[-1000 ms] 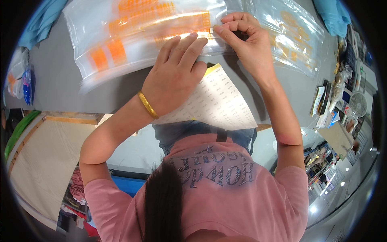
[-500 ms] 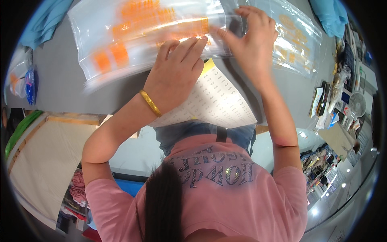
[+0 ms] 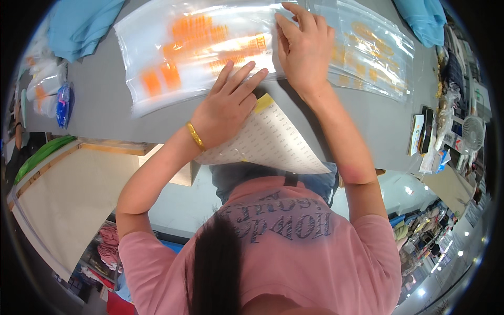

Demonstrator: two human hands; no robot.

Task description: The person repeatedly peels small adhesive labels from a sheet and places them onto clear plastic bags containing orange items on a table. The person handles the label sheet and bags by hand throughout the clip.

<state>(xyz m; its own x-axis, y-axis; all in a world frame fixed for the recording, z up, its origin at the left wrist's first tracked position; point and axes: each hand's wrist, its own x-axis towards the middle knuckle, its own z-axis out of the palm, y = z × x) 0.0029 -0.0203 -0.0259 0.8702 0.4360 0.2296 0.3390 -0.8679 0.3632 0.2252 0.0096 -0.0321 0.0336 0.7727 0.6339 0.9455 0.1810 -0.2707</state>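
- Grey tabletop point(image 3: 105, 115) is covered along its far side by clear plastic bags point(image 3: 152, 50) printed in orange.
- Just to their right, more printed bags point(image 3: 394, 58) are laid, partly hidden by the right hand point(image 3: 307, 52).
- Both far corners are taken up by blue cloths point(image 3: 84, 29); at the left, a blue packet point(image 3: 63, 105) is set beside clear wrapped items.
- Near the right edge, a dark flat object point(image 3: 426, 128) is placed.
- Between bags and body, a white label sheet point(image 3: 278, 142) is draped over the table's near edge, its upper left covered by the left hand point(image 3: 223, 107).
- The left hand is spread flat, its fingertips laid on the near part of the orange-printed bags.
- The right hand is curled at those bags' right end; whether anything is pinched cannot be told.
- Beyond the table, a fan point(image 3: 473, 131) is seen at the right, a wood-edged pale board point(image 3: 68, 205) at the left, and pink fabric point(image 3: 107, 241) below it.
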